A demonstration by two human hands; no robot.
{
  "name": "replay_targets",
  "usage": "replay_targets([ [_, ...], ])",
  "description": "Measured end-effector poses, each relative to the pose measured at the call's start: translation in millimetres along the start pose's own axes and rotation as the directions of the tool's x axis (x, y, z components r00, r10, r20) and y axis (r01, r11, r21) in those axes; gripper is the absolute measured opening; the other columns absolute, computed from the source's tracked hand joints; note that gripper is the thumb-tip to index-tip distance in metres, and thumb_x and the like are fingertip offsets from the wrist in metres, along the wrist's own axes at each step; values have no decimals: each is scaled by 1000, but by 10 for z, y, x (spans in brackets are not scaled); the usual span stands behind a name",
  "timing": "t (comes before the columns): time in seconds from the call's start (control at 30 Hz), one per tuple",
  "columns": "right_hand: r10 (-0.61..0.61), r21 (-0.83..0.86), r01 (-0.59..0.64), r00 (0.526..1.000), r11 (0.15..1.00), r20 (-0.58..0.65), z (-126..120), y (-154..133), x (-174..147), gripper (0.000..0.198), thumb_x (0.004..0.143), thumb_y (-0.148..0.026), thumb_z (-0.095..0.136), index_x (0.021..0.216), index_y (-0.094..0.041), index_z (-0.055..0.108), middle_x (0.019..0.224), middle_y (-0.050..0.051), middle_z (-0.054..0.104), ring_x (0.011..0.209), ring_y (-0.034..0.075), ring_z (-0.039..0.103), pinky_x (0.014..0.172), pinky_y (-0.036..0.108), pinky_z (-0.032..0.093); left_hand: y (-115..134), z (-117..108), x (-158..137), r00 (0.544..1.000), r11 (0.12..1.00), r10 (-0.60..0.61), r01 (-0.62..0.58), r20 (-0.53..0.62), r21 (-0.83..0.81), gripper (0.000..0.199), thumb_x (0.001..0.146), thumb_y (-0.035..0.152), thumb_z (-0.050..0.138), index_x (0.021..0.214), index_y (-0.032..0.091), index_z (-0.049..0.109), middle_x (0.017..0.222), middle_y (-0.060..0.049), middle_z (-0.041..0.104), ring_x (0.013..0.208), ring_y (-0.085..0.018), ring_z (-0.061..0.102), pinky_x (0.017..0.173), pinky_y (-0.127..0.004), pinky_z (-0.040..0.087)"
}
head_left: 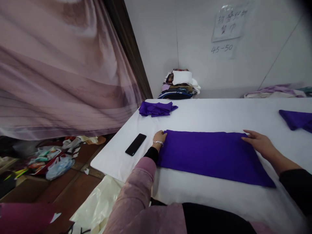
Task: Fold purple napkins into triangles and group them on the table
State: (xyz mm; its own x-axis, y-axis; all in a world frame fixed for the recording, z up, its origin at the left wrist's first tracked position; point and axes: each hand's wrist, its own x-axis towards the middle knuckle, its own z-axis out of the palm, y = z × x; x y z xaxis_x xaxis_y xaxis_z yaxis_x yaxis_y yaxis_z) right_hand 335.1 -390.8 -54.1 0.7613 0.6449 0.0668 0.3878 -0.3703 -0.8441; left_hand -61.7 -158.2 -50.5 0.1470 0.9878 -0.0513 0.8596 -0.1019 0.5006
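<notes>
A purple cloth (209,156), folded into a long flat rectangle, lies on the white table in front of me. My left hand (159,138), with a bracelet at the wrist, pinches its far left corner. At the far right corner, my right hand (258,143) has its thumb on the cloth and a finger at the far edge, the corner between them. The near right corner of the cloth spreads out to a point. A crumpled purple cloth (157,109) rests at the table's far left, and another purple cloth (297,119) at the right edge of view.
A black phone (136,144) lies on the white table (114,156), left of my left hand. Behind the table are a stack of folded clothes (180,84) and more fabric (275,91). A curtain (73,71) hangs at left above bags (59,166) on the floor.
</notes>
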Motion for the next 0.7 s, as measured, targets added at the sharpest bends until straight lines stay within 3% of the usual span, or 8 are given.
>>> replay_targets([
  [0.1, 13, 90, -8, 998, 996, -55, -65, -205, -84, 53, 57, -38, 68, 107, -19, 67, 79, 3, 61, 65, 16, 54, 61, 30, 44, -47, 25, -31, 998, 997, 33, -37, -60, -68, 21, 84, 32, 52, 88, 20, 68, 86, -5, 71, 80, -18, 63, 68, -26, 43],
  [0.23, -106, 167, 127, 986, 978, -130, -185, -318, -276, 59, 57, -41, 70, 114, -23, 64, 81, 0, 58, 71, 15, 53, 67, 29, 46, -145, -24, -129, 989, 984, 73, -93, -131, -153, 23, 86, 32, 49, 89, 21, 69, 87, -4, 71, 79, -17, 62, 71, -25, 44],
  [0.47, -85, 270, 92, 996, 959, -38, -254, -281, -607, 64, 54, -43, 74, 115, -27, 63, 82, -2, 56, 77, 15, 56, 82, 32, 48, -185, -98, -210, 977, 956, 108, -153, -185, -250, 22, 84, 30, 51, 89, 20, 71, 93, -4, 70, 83, -16, 62, 77, -25, 44],
  [0.7, -113, 180, 98, 990, 979, 79, -583, -382, -1051, 69, 47, -49, 75, 113, -35, 64, 101, 2, 68, 107, 30, 57, 87, 39, 49, -173, -113, -258, 981, 949, 68, -120, -182, -292, 22, 84, 31, 52, 87, 20, 71, 84, -2, 71, 78, -16, 63, 73, -24, 46],
])
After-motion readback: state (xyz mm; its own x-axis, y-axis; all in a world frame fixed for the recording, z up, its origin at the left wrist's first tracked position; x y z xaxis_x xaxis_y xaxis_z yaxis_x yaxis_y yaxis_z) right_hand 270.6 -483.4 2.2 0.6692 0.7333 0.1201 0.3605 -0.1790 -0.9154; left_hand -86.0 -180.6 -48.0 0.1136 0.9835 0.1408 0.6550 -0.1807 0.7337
